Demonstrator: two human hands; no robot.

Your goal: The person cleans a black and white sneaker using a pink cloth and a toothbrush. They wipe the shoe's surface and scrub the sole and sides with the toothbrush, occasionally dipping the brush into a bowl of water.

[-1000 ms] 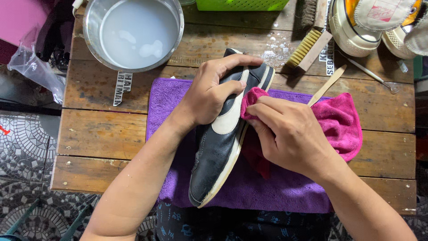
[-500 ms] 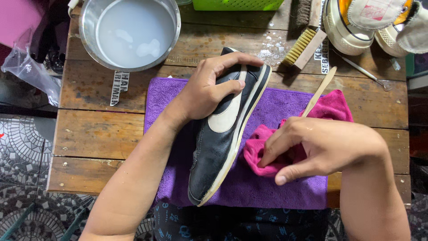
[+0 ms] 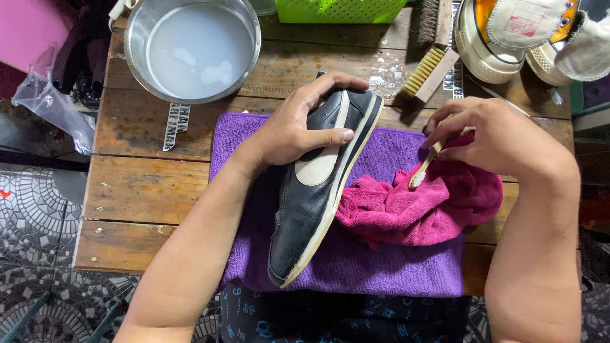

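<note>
Left hand [image 3: 298,130] closed over black shoe [image 3: 318,190], pinned on purple towel [image 3: 381,260] | shoe's long axis ran toe-near, heel-far | right hand [image 3: 502,136] pinched small brush [image 3: 424,166], bristles on pink cloth [image 3: 422,206] just right of shoe

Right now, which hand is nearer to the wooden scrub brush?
Right. The right hand sits just below the wooden scrub brush, holding a toothbrush; the left hand grips the black shoe.

I see two narrow white printed stickers on the wooden table [image 3: 146,184]: one [image 3: 176,126] below the steel bowl [image 3: 135,60], another [image 3: 457,77] far right of it.
</note>
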